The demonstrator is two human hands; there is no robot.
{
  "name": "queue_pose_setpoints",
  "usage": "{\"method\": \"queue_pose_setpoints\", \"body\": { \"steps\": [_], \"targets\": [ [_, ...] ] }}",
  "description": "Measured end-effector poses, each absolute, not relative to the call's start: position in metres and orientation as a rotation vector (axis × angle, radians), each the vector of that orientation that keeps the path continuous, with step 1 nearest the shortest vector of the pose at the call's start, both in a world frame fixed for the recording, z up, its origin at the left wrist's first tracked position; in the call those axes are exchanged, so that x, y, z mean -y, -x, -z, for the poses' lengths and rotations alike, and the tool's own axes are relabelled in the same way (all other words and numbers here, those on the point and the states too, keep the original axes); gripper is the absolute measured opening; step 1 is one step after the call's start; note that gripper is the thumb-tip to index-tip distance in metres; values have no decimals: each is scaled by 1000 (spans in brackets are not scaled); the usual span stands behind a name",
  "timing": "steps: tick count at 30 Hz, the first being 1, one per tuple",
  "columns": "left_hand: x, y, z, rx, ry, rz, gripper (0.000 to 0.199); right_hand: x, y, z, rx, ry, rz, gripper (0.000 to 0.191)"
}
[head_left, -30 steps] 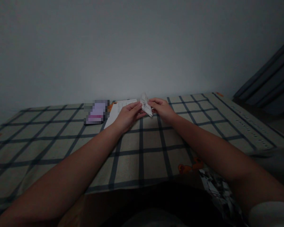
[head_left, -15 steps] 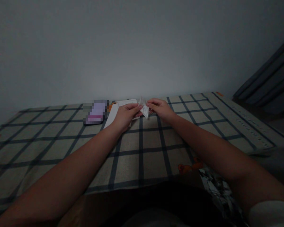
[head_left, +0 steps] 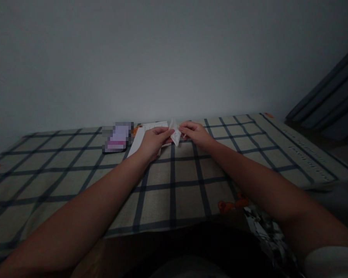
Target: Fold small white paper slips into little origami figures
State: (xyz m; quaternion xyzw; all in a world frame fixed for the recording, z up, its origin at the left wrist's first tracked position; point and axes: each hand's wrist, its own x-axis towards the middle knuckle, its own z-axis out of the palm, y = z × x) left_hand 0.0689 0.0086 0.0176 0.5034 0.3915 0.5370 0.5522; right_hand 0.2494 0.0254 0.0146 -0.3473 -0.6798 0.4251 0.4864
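Note:
Between my two hands is a small piece of folded white paper (head_left: 175, 133), pointed at top and bottom, with faint writing on it. My left hand (head_left: 155, 142) pinches its left side between thumb and fingers. From the right, my right hand (head_left: 197, 134) is closed on its other edge, fingertips pressed together. White sheets of paper (head_left: 136, 142) lie on the cloth under and behind my left hand, which hides part of them.
A phone (head_left: 118, 138), its screen blurred out, lies left of the papers. The checked tablecloth (head_left: 188, 170) covers the table up to a grey wall (head_left: 174, 58). A dark curtain (head_left: 333, 92) hangs at the right. Something black and white (head_left: 266, 235) shows below the table's front edge.
The folded paper has turned slightly and shifted a little to the left between my fingers. My right fingertips have moved slightly with it; my left hand stays nearly still.

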Motion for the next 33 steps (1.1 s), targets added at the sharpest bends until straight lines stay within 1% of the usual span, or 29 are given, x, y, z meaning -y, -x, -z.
{"method": "queue_pose_setpoints", "body": {
  "steps": [4, 7, 12, 16, 24, 28, 33],
  "targets": [
    [-10, -68, -15, -978, -1196, -1238, 26, -29, -251, -13, 1729, 856, -883, 26],
    [-10, -68, -14, -990, -1181, -1227, 26, -30, -252, -12, 1758, 863, -852, 25],
    [-8, -68, -16, -991, -1190, -1216, 26, -30, -252, -13, 1762, 846, -882, 25],
    [-6, -69, -17, -1002, -1230, -1172, 28, -30, -251, -12, 1762, 813, -913, 29],
    [-3, -69, -15, -1051, -1424, -1139, 24, -26, -251, -17, 1749, 834, -872, 29],
    [1, -70, -18, -969, -1467, -1106, 27, -25, -251, -18, 1708, 836, -909, 30],
    [0, -68, -17, -1061, -1589, -1120, 29, -24, -250, -18, 1675, 832, -1015, 31]
  ]
}}
